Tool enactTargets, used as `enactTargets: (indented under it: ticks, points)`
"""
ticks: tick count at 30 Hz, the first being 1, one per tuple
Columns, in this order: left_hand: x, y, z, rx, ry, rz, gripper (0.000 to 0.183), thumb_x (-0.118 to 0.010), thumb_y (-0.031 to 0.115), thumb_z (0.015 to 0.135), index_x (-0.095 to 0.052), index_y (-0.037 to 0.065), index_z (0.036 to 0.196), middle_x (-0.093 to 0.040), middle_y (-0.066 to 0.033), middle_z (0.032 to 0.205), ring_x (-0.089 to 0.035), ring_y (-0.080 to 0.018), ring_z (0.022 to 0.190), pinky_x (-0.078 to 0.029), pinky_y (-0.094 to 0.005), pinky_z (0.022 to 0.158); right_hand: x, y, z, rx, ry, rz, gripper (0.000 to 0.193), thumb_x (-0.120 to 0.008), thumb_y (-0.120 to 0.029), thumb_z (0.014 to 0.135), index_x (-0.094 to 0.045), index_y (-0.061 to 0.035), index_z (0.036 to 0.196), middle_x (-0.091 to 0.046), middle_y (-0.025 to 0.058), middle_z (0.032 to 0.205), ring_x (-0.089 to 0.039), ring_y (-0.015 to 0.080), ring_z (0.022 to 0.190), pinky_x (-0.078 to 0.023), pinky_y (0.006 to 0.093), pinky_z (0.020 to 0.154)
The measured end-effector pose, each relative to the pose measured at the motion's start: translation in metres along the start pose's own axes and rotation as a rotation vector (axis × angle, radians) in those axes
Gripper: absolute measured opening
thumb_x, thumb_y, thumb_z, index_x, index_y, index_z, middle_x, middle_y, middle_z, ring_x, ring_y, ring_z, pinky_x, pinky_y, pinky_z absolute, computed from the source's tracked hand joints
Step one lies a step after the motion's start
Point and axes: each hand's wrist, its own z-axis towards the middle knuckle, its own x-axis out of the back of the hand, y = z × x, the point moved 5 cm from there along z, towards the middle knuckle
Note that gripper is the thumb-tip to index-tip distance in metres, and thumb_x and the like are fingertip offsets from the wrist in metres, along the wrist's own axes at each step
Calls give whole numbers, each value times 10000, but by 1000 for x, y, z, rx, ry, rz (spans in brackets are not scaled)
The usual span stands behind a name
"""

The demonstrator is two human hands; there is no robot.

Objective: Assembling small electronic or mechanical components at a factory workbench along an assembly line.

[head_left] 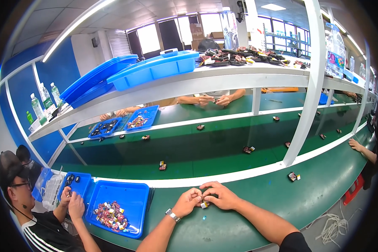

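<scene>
Close together over the green bench (pixel 248 214), my left hand (pixel 190 202) and my right hand (pixel 221 196) pinch one small electronic part (pixel 204 205) between their fingertips. It has a white and yellow label and a dark body; my fingers cover most of it. A small blue-green scrap (pixel 204 217) lies on the bench just below. To the left is a blue tray (pixel 145 197) with a heap of small reddish parts with white and yellow labels (pixel 111 216). Another similar part (pixel 293 176) rests on the bench to the right.
A co-worker (pixel 50 227) at my left handles something small beside a blue tray of black pieces (pixel 73 179). Beyond the white rail, spaced parts (pixel 162 166) lie on the green belt (pixel 185 153). A white upright post (pixel 304 92) and an overhead shelf (pixel 239 77) stand ahead.
</scene>
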Motion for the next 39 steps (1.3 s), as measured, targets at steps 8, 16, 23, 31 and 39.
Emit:
enactTargets:
  ticks: [8, 16, 23, 31, 39]
  points:
    - [-2, -3, 1, -15, 4, 40, 36, -506, 59, 974, -512, 60, 1009, -602, -8, 963, -585, -78, 877, -516, -247, 784, -1, 6, -1, -29, 2, 4, 157, -627, -189, 889, -680, -80, 989, -565, 68, 1256, -471, 257, 1219, -387, 393, 1025]
    - [-3, -1, 1, -27, 17, 71, 59, -502, 33, 967, -518, 42, 1023, -616, -28, 1003, -609, -96, 924, -533, -254, 791, 0, 2, -2, -32, -4, -10, 148, -631, -192, 880, -672, -70, 953, -572, 71, 1242, -483, 255, 1201, -396, 387, 1009]
    - [-3, 0, 1, -52, 28, -33, 138, -496, 8, 962, -521, 25, 1097, -620, -60, 1058, -625, -131, 980, -550, -275, 821, 3, 1, -3, 18, 45, -58, 123, -626, -165, 876, -669, -80, 955, -573, 74, 1241, -483, 270, 1194, -401, 398, 1007]
    - [-3, 0, 2, -39, 100, -34, 145, -503, 3, 953, -518, 23, 1096, -624, -75, 1079, -628, -148, 995, -557, -284, 824, 5, -8, -6, 42, 140, -200, 120, -641, -163, 865, -672, -64, 926, -573, 83, 1218, -486, 279, 1194, -443, 379, 969]
    - [-7, 9, 0, -86, 132, -67, 356, -479, -22, 953, -461, 16, 1306, -612, -122, 1184, -622, -173, 1040, -556, -301, 862, 2, -23, -8, 152, 336, -305, 120, -692, -100, 796, -695, -78, 914, -591, 77, 1181, -539, 274, 1116, -495, 371, 879]
